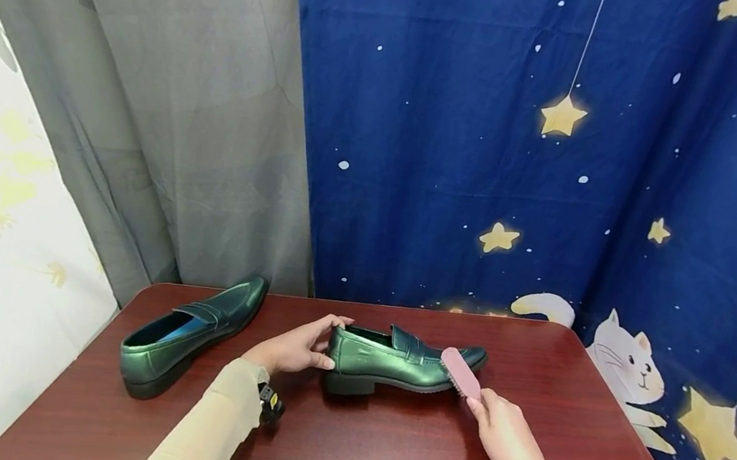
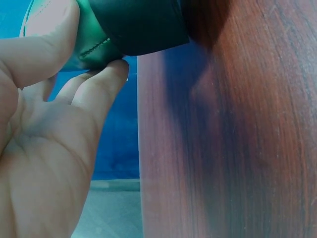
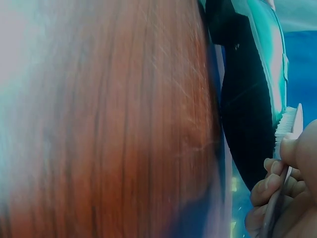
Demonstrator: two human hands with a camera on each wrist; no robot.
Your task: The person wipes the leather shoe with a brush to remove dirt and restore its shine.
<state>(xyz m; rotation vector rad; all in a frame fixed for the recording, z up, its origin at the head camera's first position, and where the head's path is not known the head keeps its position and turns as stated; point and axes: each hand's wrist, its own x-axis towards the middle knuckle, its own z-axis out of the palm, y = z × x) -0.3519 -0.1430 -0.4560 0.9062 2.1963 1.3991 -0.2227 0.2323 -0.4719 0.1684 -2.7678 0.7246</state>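
A green loafer with a dark sole lies sideways in front of me, its toe to the right. My left hand grips its heel, thumb on the near side and fingers over the back rim. In the left wrist view the heel end of the loafer sits between thumb and fingers. My right hand holds a pink brush by its handle. The right wrist view shows the pale bristles of the brush against the side of the shoe near the toe, with the dark sole facing the camera.
A second green loafer stands at the left of the dark red wooden table, toe pointing away. Behind the table's far edge hang a grey curtain and a blue curtain with stars and a cat.
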